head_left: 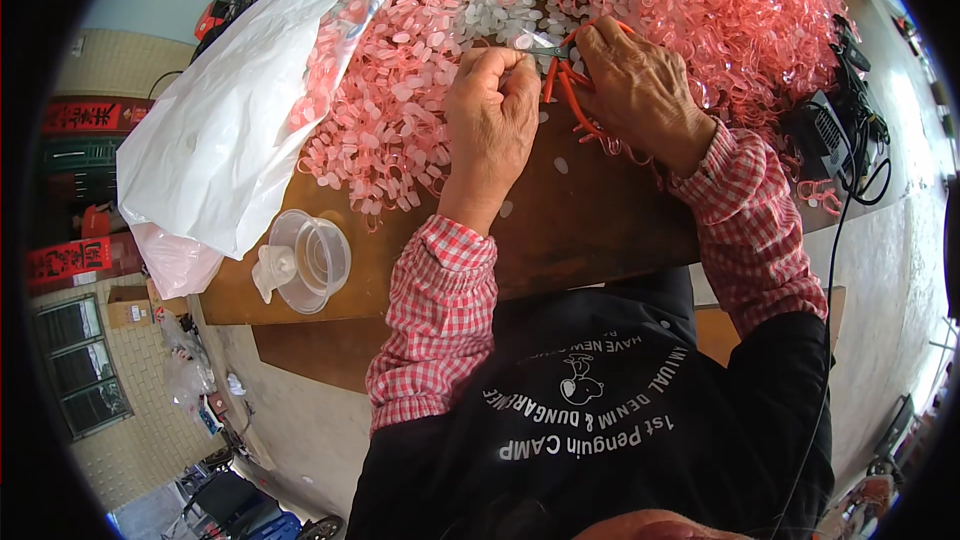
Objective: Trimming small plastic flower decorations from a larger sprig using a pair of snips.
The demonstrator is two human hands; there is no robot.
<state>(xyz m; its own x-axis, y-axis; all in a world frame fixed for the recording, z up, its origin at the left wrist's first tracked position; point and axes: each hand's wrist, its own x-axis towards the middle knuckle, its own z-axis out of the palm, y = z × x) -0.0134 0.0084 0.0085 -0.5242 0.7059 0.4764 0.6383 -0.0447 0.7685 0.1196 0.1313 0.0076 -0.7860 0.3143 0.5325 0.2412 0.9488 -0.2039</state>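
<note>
My right hand (pixel 635 80) is closed around the red-orange handles of a pair of cutters (pixel 568 90), whose grey metal tip points left toward my other hand. My left hand (pixel 492 105) pinches thumb and fingers together at that tip, and a small clear plastic piece (pixel 524 41) shows by the fingertips. Much of that piece is hidden. Just beyond both hands lies a patch of clear oval plastic bits (pixel 500 0). A heap of pink looped plastic parts (pixel 720 10) rises at the right, and more flat pink pieces (pixel 395 90) spread at the left.
On the brown table (pixel 600 230) a large white plastic bag (pixel 235 110) lies at the left. A round clear tub (pixel 322 265) with crumpled white material stands near the front left edge. A black power adapter (pixel 818 135) with cables sits at the right edge.
</note>
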